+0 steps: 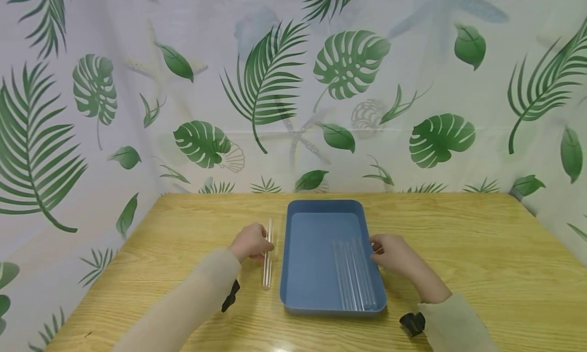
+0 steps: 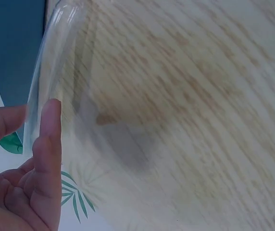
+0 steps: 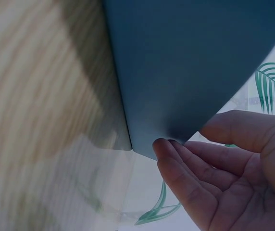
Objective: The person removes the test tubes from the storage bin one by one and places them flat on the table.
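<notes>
My left hand (image 1: 253,242) pinches a clear test tube (image 1: 267,279) between thumb and fingers, just left of the blue tray (image 1: 321,206). The left wrist view shows the rounded far end of this test tube (image 2: 63,24), close over the wooden surface. On the tray's right side, my right hand (image 1: 390,251) grips the rim, thumb on top and fingers against the outer wall (image 3: 147,96). Several similar clear tubes (image 1: 352,275) lie side by side lengthwise in the right half of the tray.
A wood-grain table (image 1: 481,250) carries the tray. Behind it and at the sides hangs a pale cloth (image 1: 284,168) with green leaf prints. A black wrist strap piece (image 1: 412,323) sits beneath the right forearm.
</notes>
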{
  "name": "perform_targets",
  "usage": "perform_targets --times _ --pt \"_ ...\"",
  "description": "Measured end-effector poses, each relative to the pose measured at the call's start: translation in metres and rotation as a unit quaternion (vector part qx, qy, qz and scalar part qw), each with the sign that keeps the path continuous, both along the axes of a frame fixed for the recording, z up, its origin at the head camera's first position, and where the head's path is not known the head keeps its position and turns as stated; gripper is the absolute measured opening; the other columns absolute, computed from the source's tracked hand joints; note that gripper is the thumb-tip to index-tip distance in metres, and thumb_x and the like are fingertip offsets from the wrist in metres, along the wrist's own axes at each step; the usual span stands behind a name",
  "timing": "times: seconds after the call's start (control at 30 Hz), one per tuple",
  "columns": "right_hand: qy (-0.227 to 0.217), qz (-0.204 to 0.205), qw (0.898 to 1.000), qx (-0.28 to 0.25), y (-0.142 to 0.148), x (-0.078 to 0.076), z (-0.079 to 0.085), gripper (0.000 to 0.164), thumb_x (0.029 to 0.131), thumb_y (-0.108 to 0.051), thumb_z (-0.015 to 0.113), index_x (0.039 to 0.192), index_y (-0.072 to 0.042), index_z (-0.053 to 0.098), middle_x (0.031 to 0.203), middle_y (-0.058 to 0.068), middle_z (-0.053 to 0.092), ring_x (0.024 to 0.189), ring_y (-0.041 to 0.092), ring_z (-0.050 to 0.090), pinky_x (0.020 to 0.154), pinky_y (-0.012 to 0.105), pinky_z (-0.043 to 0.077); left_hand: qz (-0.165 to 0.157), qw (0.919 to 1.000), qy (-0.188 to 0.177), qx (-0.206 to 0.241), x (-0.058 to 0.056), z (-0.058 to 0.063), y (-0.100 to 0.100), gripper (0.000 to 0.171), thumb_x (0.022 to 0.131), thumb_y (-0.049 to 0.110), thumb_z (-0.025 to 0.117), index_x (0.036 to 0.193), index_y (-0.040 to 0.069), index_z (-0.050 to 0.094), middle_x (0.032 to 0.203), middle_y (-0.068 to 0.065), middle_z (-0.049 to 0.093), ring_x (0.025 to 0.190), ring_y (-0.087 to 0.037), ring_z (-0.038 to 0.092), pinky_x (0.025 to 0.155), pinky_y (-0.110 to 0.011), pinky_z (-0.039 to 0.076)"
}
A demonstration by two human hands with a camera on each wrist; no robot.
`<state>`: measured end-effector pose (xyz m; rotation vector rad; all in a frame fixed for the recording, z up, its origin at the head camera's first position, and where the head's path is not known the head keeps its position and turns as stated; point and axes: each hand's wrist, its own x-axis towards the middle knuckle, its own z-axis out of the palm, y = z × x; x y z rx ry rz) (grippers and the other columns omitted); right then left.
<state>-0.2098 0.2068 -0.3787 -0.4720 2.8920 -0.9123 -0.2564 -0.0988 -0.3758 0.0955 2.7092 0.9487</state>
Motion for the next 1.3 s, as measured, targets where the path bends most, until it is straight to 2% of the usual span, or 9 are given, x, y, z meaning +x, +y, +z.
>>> perform_targets --times 0.1,0.3,0.47,0.6,0.73,1.13,1.3 --pt "-0.003 -0.002 1.000 0.000 -0.0002 0.0001 0.0002 0.036 0.077 0.003 0.056 0.109 0.019 0.049 0.092 0.023 0.058 0.083 0.033 0.057 0.065 0.037 0.048 -0.001 1.0000 0.000 -0.001 0.0006 -0.0002 0.0006 0.029 0.077 0.004 0.062 0.101 -0.009 0.053 0.076 -0.012 0.056 0.049 -0.020 0.059 0.048 -0.026 0.047" --pt "-0.011 -0.003 1.000 -0.001 -0.0009 0.0012 0.0020 0.037 0.078 0.003 0.056 0.110 0.020 0.048 0.094 0.024 0.058 0.084 0.033 0.057 0.065 0.037 0.048 0.004 1.0000 0.004 -0.002 0.0004 -0.0011 0.0009 0.035 0.077 0.004 0.063 0.106 -0.010 0.052 0.089 -0.018 0.057 0.050 -0.019 0.060 0.050 -0.027 0.049" --pt "-0.012 -0.006 1.000 0.001 -0.0011 0.0016 0.0024 0.036 0.078 0.004 0.056 0.110 0.019 0.048 0.093 0.024 0.058 0.084 0.033 0.057 0.065 0.037 0.048 0.000 0.9999 0.009 -0.012 -0.0005 -0.0028 0.0006 0.025 0.076 0.006 0.064 0.096 -0.007 0.054 0.075 -0.012 0.057 0.049 -0.018 0.059 0.049 -0.026 0.048" --pt "-0.016 -0.015 1.000 0.007 -0.0012 0.0021 0.0014 0.036 0.078 0.003 0.056 0.110 0.019 0.049 0.093 0.023 0.058 0.085 0.033 0.057 0.066 0.037 0.048 -0.009 0.9997 0.010 -0.019 0.0001 -0.0038 0.0006 0.013 0.076 0.006 0.063 0.077 -0.001 0.052 0.061 -0.010 0.057 0.046 -0.017 0.058 0.045 -0.024 0.045" --pt "-0.022 -0.021 1.000 0.009 -0.0016 0.0028 0.0012 0.037 0.079 0.003 0.056 0.112 0.018 0.048 0.095 0.024 0.058 0.087 0.034 0.056 0.067 0.037 0.048 -0.014 0.9994 0.014 -0.027 0.0006 -0.0051 0.0011 0.020 0.076 0.006 0.063 0.064 0.005 0.047 0.052 -0.008 0.054 0.043 -0.016 0.055 0.041 -0.022 0.038" --pt "-0.024 -0.021 0.999 0.009 -0.0024 0.0026 0.0012 0.037 0.079 0.002 0.056 0.112 0.018 0.048 0.097 0.024 0.058 0.087 0.033 0.056 0.067 0.038 0.048 -0.027 0.9983 0.017 -0.049 0.0028 -0.0059 0.0039 0.021 0.076 0.007 0.064 0.060 0.006 0.051 0.050 -0.008 0.056 0.040 -0.014 0.050 0.042 -0.022 0.038" --pt "-0.024 -0.020 0.999 0.005 -0.0022 0.0027 0.0011 0.037 0.079 0.003 0.055 0.112 0.018 0.048 0.097 0.025 0.057 0.087 0.034 0.056 0.068 0.038 0.048 -0.021 0.9983 0.010 -0.054 0.0015 -0.0071 0.0049 0.020 0.076 0.007 0.065 0.060 0.004 0.053 0.048 -0.008 0.055 0.040 -0.014 0.050 0.043 -0.023 0.038"
